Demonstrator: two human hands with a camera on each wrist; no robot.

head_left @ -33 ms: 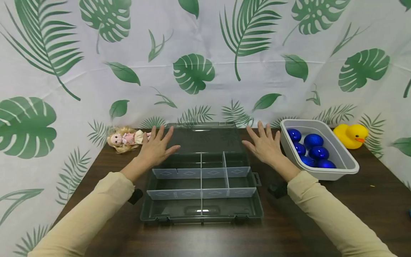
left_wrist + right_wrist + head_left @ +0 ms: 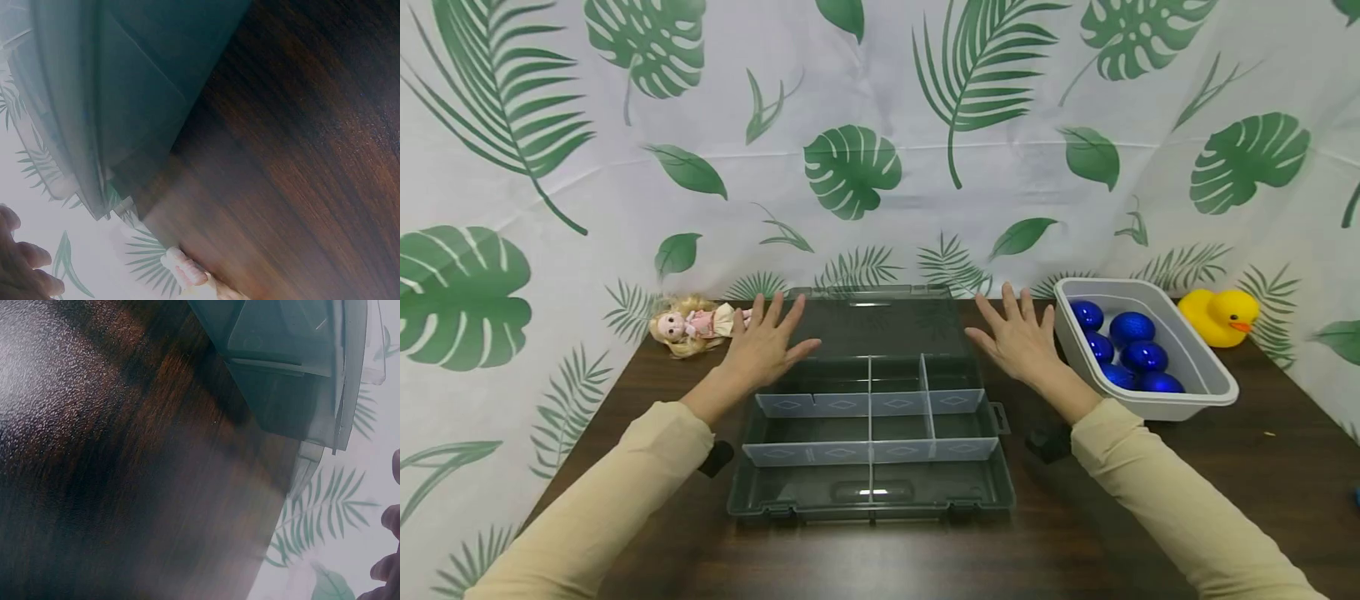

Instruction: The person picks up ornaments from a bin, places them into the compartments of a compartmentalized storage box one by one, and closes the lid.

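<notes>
A dark translucent divider box lies in the middle of the table with its lid folded back; pale dividers split its bottom into several compartments with nothing in them. My left hand, fingers spread, hovers over the box's left side and overlaps the feet of a blond doll in the head view. To the right of the lid, my right hand is spread the same way and holds nothing. Fingertips show at the left wrist view's corner, and others at the right wrist view's edge.
At the right, a light grey tub holds several shiny blue balls. Behind it sits a yellow rubber duck. A leaf-print cloth hangs behind the dark wooden table.
</notes>
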